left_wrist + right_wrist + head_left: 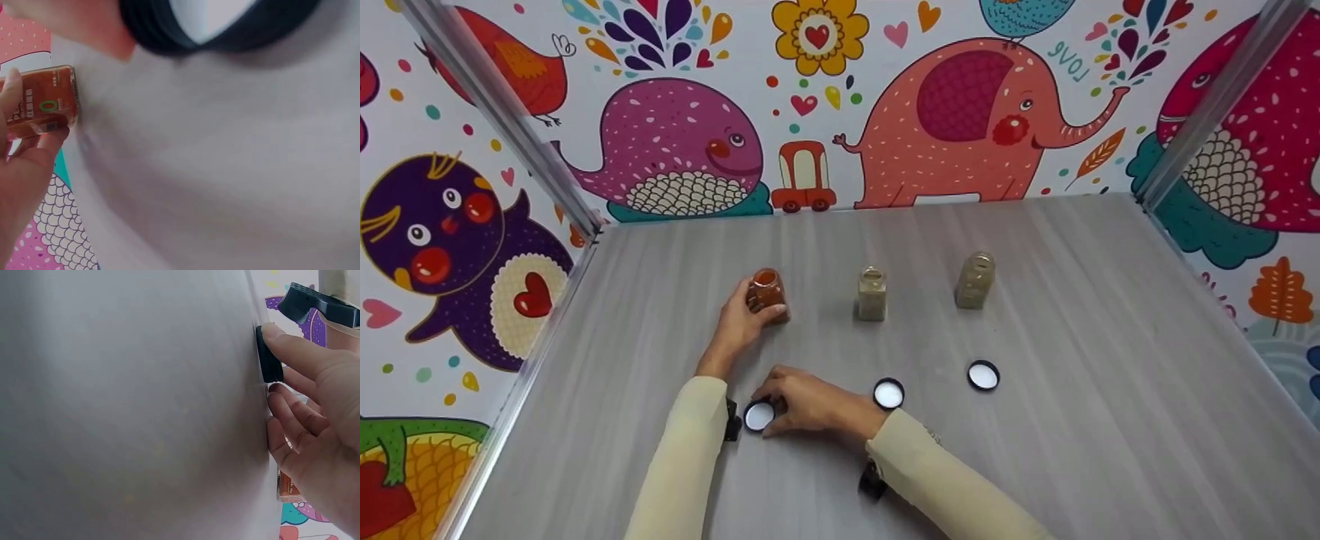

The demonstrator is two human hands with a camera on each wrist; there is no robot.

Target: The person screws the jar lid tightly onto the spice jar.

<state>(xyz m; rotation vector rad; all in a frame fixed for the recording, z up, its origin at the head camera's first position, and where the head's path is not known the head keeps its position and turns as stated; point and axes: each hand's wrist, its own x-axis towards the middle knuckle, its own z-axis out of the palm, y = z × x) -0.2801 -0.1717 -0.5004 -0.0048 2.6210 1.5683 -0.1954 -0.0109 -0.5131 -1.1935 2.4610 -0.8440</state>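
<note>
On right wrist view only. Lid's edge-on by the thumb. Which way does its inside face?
Observer: Up. Head view shows the white inside of the lid facing up.
Operator: The right hand hides the top of the orange jar from me. Capped?
Observer: No, its mouth is open in the head view.
Operator: Any more lids out?
Observer: Two more on the table, both to the person's right of that one: a nearer lid and a farther lid.
</note>
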